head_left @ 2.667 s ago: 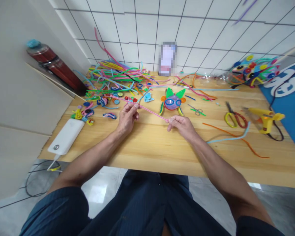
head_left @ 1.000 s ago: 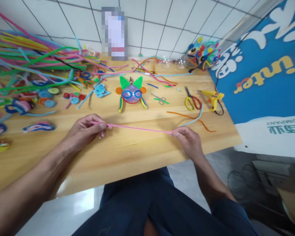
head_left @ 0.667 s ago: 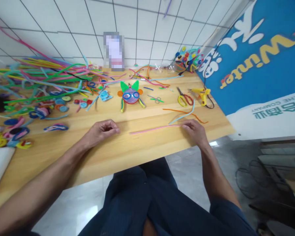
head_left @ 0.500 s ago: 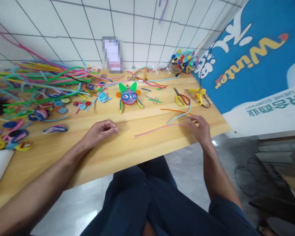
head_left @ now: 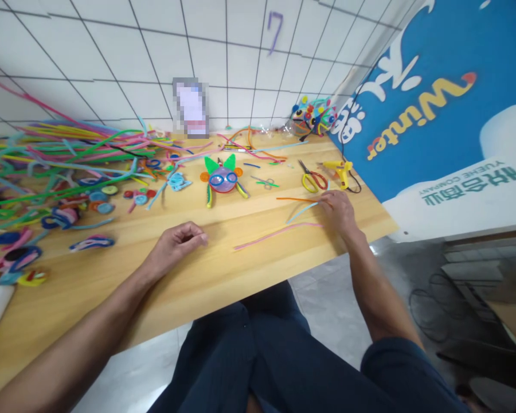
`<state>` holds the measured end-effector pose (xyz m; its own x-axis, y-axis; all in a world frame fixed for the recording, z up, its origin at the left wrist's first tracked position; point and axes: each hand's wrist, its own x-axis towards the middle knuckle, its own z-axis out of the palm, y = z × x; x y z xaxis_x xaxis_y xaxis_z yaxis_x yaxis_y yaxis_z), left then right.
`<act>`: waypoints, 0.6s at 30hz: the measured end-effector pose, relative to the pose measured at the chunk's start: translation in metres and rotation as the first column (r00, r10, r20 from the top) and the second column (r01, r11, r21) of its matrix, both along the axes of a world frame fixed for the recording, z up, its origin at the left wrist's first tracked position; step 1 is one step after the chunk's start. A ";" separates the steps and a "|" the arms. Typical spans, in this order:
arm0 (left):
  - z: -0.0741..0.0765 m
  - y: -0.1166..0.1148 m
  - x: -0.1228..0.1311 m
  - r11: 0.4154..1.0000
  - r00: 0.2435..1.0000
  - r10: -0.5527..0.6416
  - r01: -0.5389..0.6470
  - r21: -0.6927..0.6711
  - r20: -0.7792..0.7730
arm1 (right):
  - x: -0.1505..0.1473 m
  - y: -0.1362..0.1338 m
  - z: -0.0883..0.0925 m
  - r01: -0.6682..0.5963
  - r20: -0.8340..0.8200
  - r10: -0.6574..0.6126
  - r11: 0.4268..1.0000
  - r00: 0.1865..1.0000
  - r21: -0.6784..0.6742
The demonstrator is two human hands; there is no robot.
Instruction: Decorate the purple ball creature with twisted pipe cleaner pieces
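My right hand (head_left: 337, 211) is over the far ends of a light-blue pipe cleaner (head_left: 300, 213) and an orange pipe cleaner (head_left: 290, 199). Its fingers are drawn together and touch them; whether they pinch either one is hidden. Just nearer to me lies a pink pipe cleaner (head_left: 275, 233), clear of the fingers. My left hand (head_left: 183, 241) rests on the table, thumb against curled fingers, with nothing visible in it. Beyond it stands a purple figure (head_left: 223, 182) with green ears, blue glasses and orange round pieces at its sides.
Red-and-yellow scissors (head_left: 313, 179) and a yellow glue gun (head_left: 340, 171) lie behind my right hand. Small scissors (head_left: 267, 183) are right of the figure. Pipe cleaners (head_left: 69, 152) heap up at left. A blurred phone (head_left: 192, 108) leans on the tiled wall. A blue sign (head_left: 434, 103) borders the right.
My right hand has moved away from the pink pipe cleaner's end, farther across the table onto the light-blue and orange ones. My left hand stays put. The view has tilted slightly.
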<state>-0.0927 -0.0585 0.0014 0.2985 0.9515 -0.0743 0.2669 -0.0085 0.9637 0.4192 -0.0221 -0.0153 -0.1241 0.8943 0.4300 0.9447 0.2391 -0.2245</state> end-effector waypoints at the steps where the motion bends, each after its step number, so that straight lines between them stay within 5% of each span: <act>1: 0.001 0.000 0.000 1.000 1.000 0.004 -0.003 -0.010 0.005 | -0.003 0.002 0.000 -0.021 0.003 0.021 1.000 1.000 0.005; 9: 0.003 -0.001 0.002 0.999 0.999 0.022 -0.021 -0.038 0.042 | -0.015 0.006 0.003 -0.092 0.063 0.093 0.995 0.994 -0.023; 14: 0.015 -0.008 0.011 0.997 0.996 0.075 -0.073 -0.036 0.044 | -0.044 -0.005 0.036 -0.112 0.078 0.102 0.985 0.992 0.133; 18: 0.043 -0.013 0.033 0.987 0.996 0.082 -0.078 0.143 -0.021 | -0.101 -0.017 0.068 -0.268 0.155 0.239 0.941 0.959 0.207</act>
<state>-0.0598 -0.0713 0.0446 0.2206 0.9737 0.0563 0.2979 -0.1222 0.9467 0.3177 -0.0388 0.0528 -0.3998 0.7090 0.5809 0.8633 0.5042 -0.0212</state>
